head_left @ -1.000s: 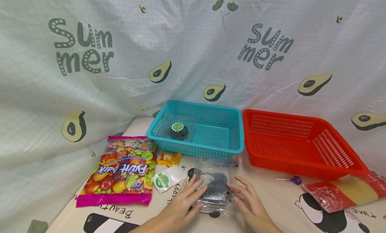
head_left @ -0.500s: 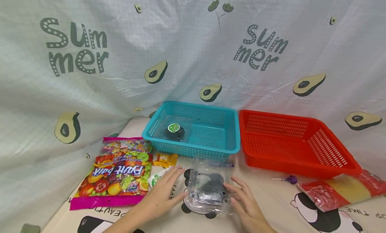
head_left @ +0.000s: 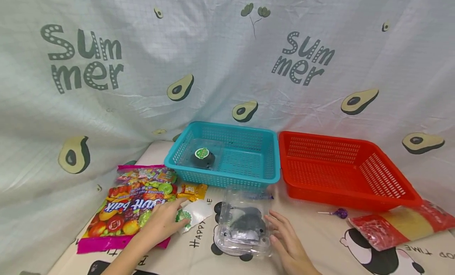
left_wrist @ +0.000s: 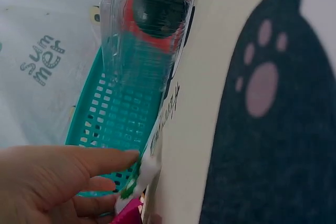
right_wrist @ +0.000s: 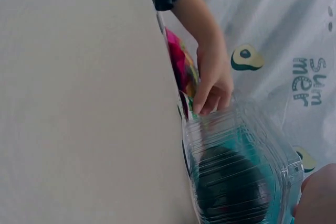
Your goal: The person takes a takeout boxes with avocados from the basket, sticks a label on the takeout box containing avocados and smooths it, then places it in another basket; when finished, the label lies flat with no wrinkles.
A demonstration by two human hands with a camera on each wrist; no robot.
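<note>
A clear plastic clamshell box (head_left: 245, 223) with a dark rounded thing inside lies on the table before me. Along its right side are the relaxed fingers of my right hand (head_left: 289, 243). Off to the left, my left hand (head_left: 161, 223) reaches over the fruit chews bag (head_left: 122, 211), its thumb and fingers spread at the left edge of a white piece with a green round label (head_left: 199, 213). In the left wrist view the fingertips come right at that white piece (left_wrist: 144, 177), and part of its label is hidden behind the thumb.
Behind stand a blue basket (head_left: 245, 158), holding another clear box (head_left: 202, 156), and a red basket (head_left: 320, 168). A yellow-orange packet (head_left: 193, 191) lies by the blue one. At right are a lollipop (head_left: 340, 213) and a red-and-yellow bag (head_left: 401, 225).
My left hand has left the clamshell box and moved left to the white labelled piece. My right hand has stayed at the box's right side. The head view has shifted slightly.
</note>
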